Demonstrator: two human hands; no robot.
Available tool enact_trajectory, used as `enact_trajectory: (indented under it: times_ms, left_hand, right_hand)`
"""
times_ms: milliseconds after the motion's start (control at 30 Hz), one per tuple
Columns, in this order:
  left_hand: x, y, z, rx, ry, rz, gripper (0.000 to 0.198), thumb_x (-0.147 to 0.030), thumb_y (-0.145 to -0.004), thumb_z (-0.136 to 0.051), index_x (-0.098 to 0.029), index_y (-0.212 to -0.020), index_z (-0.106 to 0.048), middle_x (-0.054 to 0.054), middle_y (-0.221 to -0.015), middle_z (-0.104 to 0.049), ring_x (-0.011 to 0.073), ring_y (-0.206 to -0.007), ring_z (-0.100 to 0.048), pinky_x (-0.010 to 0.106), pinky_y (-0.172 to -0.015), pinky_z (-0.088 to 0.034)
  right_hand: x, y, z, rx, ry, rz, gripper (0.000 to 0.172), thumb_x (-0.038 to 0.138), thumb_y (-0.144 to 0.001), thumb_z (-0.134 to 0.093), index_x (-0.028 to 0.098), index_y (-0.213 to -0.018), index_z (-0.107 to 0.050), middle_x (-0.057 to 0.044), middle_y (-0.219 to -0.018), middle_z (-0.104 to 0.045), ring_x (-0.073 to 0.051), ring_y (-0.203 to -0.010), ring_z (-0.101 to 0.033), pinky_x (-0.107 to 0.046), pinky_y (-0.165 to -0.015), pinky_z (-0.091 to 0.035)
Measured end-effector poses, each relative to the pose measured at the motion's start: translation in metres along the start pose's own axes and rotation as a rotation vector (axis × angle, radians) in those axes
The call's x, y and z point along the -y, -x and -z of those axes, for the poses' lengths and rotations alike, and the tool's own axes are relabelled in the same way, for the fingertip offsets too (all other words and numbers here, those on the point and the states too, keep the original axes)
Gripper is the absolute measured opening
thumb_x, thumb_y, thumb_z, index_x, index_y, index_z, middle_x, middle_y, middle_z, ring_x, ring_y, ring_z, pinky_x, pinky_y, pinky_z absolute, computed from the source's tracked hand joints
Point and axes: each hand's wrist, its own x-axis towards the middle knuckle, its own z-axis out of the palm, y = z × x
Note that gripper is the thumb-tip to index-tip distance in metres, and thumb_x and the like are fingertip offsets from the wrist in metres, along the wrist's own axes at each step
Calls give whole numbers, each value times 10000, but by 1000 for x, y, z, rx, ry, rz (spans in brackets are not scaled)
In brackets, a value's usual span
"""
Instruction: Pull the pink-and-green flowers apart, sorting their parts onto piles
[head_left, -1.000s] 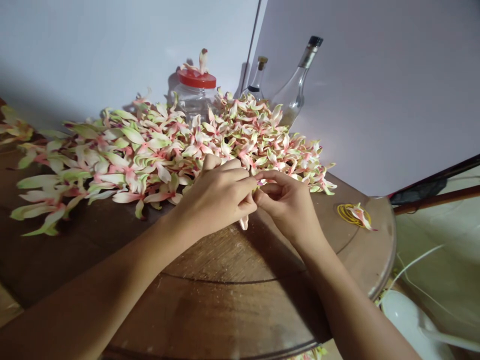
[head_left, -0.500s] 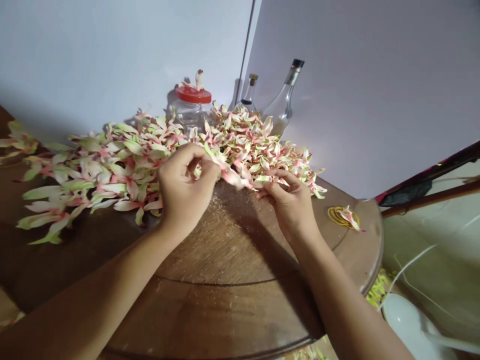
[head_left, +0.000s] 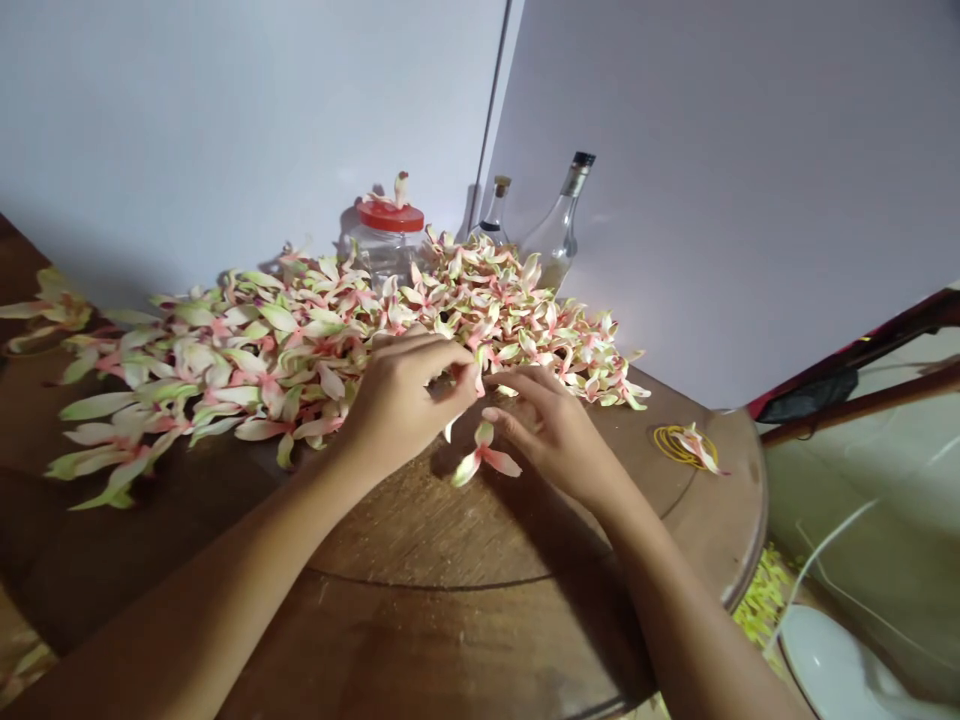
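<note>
A big heap of pink, cream and green flowers lies across the back of a round wooden table. My left hand is closed in a pinch at the heap's front edge, holding a flower stem near its fingertips. My right hand is just to its right, fingers curled and meeting the left hand's fingertips. A single pink and cream flower hangs or lies just below the two hands, touching the right fingers; which hand holds it I cannot tell.
A clear jar with a red lid and two glass bottles stand against the white wall behind the heap. A coil of yellow rubber bands with one flower lies near the table's right edge. A white object sits on the floor.
The hands parted with a string of flowers between them, then came back together at the heap's edge. One flower now shows below them. The view has tilted down.
</note>
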Motion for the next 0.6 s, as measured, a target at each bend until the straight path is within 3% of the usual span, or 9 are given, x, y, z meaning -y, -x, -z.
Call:
enact_trajectory:
  times_ms: [100,167,300,467,600]
  left_hand:
    - [-5,3,-5,27,-45,-45,157,-99,-912,-551,-169,-794,-629,1,-771,-673,133,-752,-590,307,-759,-453]
    - [-6,5,-7,53,-36,-56,132,-107,-921,-558,-171,-836,-637,8,-807,-682,143,-787,-588,310,-771,-450]
    - [-7,8,-10,100,11,-63,120,-120,-947,-550,-173,-892,-642,18,-861,-692,153,-836,-590,314,-793,-450]
    - [-8,7,-10,135,-17,-57,138,-129,-950,-546,-177,-860,-640,14,-840,-684,149,-826,-592,308,-775,-453]
    - [-12,6,-9,-41,-21,83,156,-60,-848,-570,-180,-750,-586,-7,-741,-640,129,-713,-565,288,-675,-438]
  right_hand:
    - [8,1,1,-90,11,65,220,402,-958,-616,228,-1059,-706,-72,-1041,-687,-195,-935,-617,-338,-824,-472]
    - [11,2,1,-87,-16,78,192,393,-962,-618,223,-1004,-696,-43,-940,-688,-167,-825,-605,-309,-759,-460]
    - [12,2,2,-78,3,133,131,323,-977,-606,210,-962,-673,-21,-867,-664,-147,-790,-589,-287,-726,-433]
    - [12,2,2,-70,103,162,207,260,-1012,-509,195,-847,-616,-23,-796,-596,-143,-740,-538,-285,-676,-395]
    - [10,4,2,-174,115,90,205,257,-957,-569,195,-770,-624,5,-690,-559,-127,-640,-481,-281,-595,-332]
